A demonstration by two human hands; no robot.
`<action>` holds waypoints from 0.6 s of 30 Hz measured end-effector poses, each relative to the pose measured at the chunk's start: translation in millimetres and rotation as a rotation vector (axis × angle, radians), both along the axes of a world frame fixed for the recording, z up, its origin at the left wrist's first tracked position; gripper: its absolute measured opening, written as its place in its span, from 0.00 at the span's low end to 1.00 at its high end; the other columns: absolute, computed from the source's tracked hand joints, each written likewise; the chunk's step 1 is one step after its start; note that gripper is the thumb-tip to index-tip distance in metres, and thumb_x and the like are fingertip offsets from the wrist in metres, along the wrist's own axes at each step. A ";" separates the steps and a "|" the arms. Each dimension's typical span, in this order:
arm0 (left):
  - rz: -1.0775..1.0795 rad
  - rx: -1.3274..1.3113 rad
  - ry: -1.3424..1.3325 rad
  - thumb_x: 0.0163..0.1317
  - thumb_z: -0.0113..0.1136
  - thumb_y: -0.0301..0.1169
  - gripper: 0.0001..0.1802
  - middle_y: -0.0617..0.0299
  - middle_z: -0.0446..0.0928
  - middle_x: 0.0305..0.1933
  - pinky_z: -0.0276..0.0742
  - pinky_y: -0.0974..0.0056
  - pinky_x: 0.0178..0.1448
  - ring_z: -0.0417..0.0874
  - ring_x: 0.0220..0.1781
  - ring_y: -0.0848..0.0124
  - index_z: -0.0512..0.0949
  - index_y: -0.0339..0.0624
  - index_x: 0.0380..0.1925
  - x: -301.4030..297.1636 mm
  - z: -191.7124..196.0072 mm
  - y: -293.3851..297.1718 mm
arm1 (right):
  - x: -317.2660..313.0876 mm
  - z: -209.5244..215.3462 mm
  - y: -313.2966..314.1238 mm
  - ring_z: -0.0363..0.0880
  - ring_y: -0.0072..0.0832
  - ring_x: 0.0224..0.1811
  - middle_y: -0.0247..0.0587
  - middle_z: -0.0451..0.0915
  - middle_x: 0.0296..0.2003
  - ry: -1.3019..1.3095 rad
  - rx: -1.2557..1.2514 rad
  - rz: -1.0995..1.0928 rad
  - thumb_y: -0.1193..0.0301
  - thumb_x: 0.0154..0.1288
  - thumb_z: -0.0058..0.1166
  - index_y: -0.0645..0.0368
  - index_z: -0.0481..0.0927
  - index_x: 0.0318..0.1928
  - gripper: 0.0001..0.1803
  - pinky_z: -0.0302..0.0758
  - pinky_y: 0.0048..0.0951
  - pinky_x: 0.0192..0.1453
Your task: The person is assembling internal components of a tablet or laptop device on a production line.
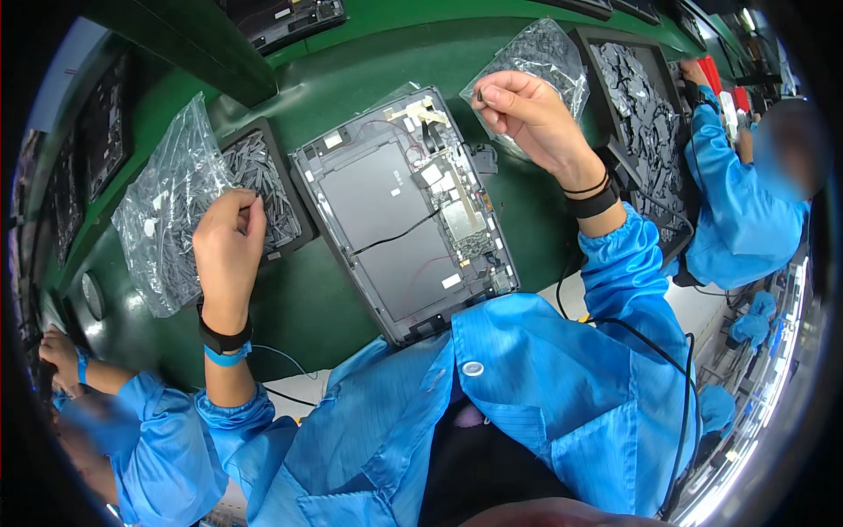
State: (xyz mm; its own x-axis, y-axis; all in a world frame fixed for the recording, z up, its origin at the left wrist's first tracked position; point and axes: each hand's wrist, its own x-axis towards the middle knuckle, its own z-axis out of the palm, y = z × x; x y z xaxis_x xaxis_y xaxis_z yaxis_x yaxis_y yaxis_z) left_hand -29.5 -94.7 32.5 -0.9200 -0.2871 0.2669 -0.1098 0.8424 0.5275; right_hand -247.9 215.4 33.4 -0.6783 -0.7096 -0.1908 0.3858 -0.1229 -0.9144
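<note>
An opened tablet-like device (373,198) lies between my hands, its dark battery panel at left and its circuit board at right. My right hand (536,119) is raised beyond its far right corner, thumb and forefinger pinching a small dark piece (480,95). Over a tray (299,206) of thin dark strips, my left hand (230,233) is closed, fingertips pressed together; whatever they hold is too hidden to make out. A clear plastic bag (167,202) of similar strips sits left of that hand. Another clear bag (549,53) of dark pieces lies behind my right hand.
A larger dark tray (654,114) of flat grey pieces stands at right. Other workers in blue sleeves (733,211) sit on both sides. A green post (198,44) rises at the back left. A black cable (632,329) runs by my right arm.
</note>
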 end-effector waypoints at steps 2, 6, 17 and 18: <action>0.048 0.066 0.028 0.59 0.63 0.20 0.05 0.56 0.81 0.31 0.76 0.68 0.33 0.78 0.24 0.71 0.79 0.32 0.34 1.1 -3.8 -1.9 | -2.0 -1.2 -3.3 0.76 0.18 0.32 0.38 0.83 0.37 -0.046 -0.026 0.016 0.71 0.67 0.60 0.65 0.81 0.47 0.12 0.75 0.19 0.39; 0.108 0.122 -0.033 0.59 0.62 0.20 0.05 0.55 0.81 0.30 0.76 0.68 0.32 0.78 0.24 0.71 0.79 0.32 0.35 0.8 1.6 0.7 | -6.0 -0.3 -11.5 0.77 0.17 0.33 0.38 0.83 0.37 0.030 0.026 0.019 0.71 0.67 0.60 0.65 0.81 0.46 0.12 0.75 0.19 0.39; 0.047 0.031 0.028 0.70 0.49 0.23 0.06 0.55 0.80 0.34 0.74 0.67 0.37 0.78 0.30 0.71 0.75 0.33 0.39 -0.5 3.2 0.4 | -9.1 -16.9 -40.5 0.78 0.20 0.31 0.33 0.81 0.35 0.742 0.409 -0.109 0.71 0.59 0.65 0.60 0.86 0.34 0.06 0.75 0.22 0.39; 0.047 0.033 0.027 0.70 0.49 0.23 0.06 0.55 0.80 0.34 0.74 0.67 0.37 0.78 0.30 0.71 0.75 0.33 0.39 0.0 6.7 4.8 | -8.1 -19.4 -41.0 0.78 0.20 0.31 0.33 0.81 0.35 0.742 0.411 -0.108 0.71 0.59 0.65 0.60 0.86 0.34 0.06 0.75 0.22 0.39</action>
State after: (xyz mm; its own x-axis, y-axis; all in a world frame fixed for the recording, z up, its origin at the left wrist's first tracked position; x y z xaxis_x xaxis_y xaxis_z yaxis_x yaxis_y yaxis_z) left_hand -29.5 -89.9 39.2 -0.8977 -0.3388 0.2816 -0.1340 0.8189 0.5580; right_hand -256.0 174.3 14.0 -0.7892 -0.6057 0.1012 -0.3248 0.2718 -0.9059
